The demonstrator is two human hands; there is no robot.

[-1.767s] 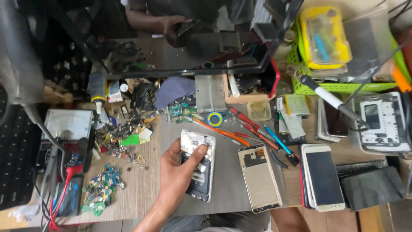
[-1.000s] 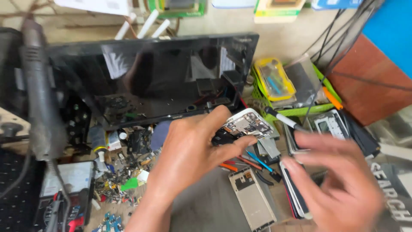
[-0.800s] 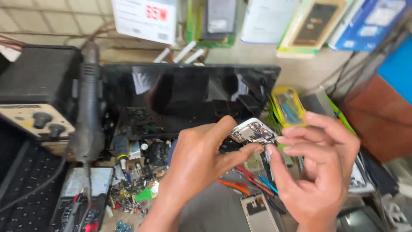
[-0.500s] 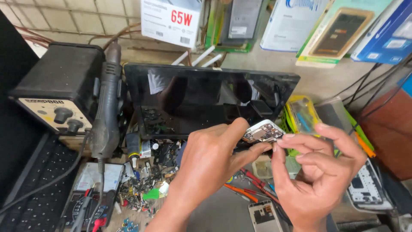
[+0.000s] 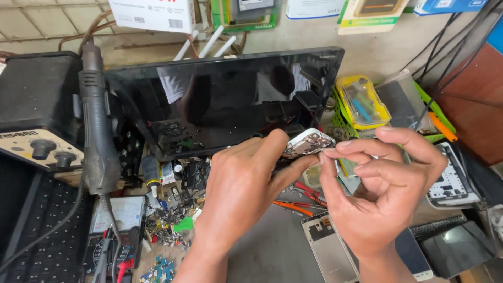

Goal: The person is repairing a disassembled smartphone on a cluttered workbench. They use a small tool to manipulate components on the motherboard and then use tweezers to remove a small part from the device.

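My left hand (image 5: 238,191) holds an opened phone (image 5: 309,143) up above the bench, its bare circuit side facing me, gripped between thumb and fingers. My right hand (image 5: 385,191) is at the phone's right edge, thumb and forefinger pinched together against it; whether they hold a small part is not visible. Most of the phone is hidden behind my left hand.
A dark tilted screen panel (image 5: 220,99) stands behind the hands. A hot-air station (image 5: 39,118) with its handle (image 5: 97,136) is at left, above a multimeter (image 5: 112,236). Loose parts (image 5: 173,220), screwdrivers (image 5: 301,202), another phone frame (image 5: 327,249) and a yellow case (image 5: 361,102) crowd the bench.
My left hand picked the phone off the grey mat and lifted it. My right hand came in and pinched its right edge. The view tilted up toward the wall.
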